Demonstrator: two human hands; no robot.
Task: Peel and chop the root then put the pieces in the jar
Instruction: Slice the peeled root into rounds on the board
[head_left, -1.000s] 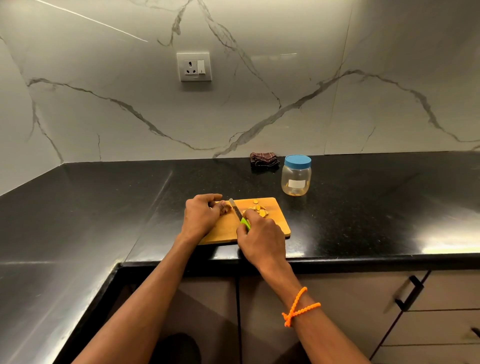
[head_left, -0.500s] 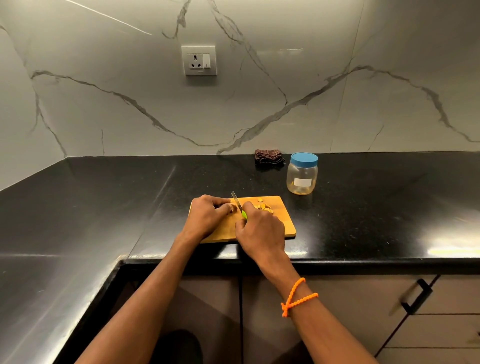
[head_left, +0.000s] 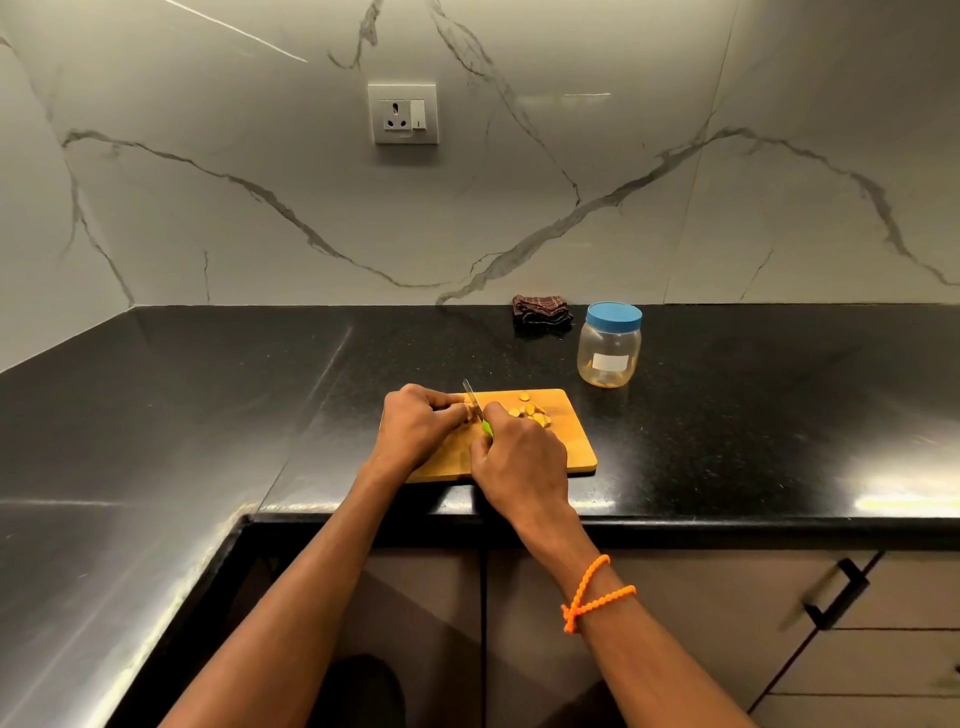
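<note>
1. The right hand (head_left: 519, 457) is curled round the bright green handle of a small knife (head_left: 474, 402); only a sliver of green shows above the knuckles. The blade points away from the person and tilts slightly left, its edge down at the root.
2. The left hand (head_left: 421, 423) has its fingers bent inward, pinning the remaining stub of root (head_left: 469, 411) against the board. The stub is almost wholly hidden by the fingertips, just left of the blade.
3. Both hands rest over a rectangular wooden cutting board (head_left: 571, 441), which lies flat near the front edge of the counter.
4. A small cluster of yellow-orange cut pieces (head_left: 531, 409) lies on the far part of the board, just right of the blade and beside the right hand's knuckles.
5. An orange beaded bracelet (head_left: 592, 597) circles the right wrist.
6. A clear plastic jar (head_left: 609, 348) with a blue lid screwed on and a white label stands upright on the counter, beyond the board's far right corner and apart from it. It looks mostly empty, with a yellowish tint at the bottom.
7. A folded dark checked cloth (head_left: 540, 310) sits just left of the jar, against the wall.
8. The counter (head_left: 208, 415) is glossy black stone, turning a corner on the left.
9. A white marble wall with grey veins carries a socket with switch (head_left: 403, 113).
10. Brown cabinet drawers with a black handle (head_left: 836, 592) show below at right.
</note>
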